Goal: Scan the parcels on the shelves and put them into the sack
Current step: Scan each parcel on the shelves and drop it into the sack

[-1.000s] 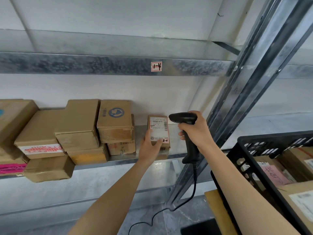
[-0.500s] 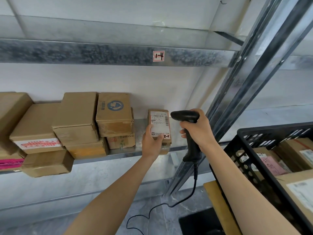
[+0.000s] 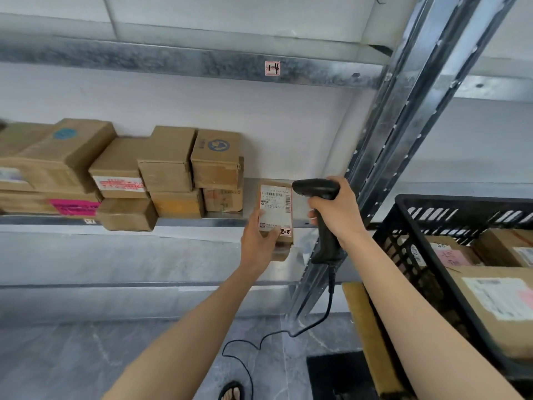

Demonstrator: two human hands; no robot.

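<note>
parcel [image 3: 275, 210] gripped by left hand [image 3: 256, 243] (label up), scanner [image 3: 317, 189] beside.

Small brown parcel [image 3: 276, 210] is upright, white label facing the camera, held in the left hand [image 3: 256, 241] just off the shelf [image 3: 225, 219] edge. Black scanner [image 3: 315, 188] sits right beside its top corner. More brown parcels [image 3: 165, 166] stacked further left.
</note>
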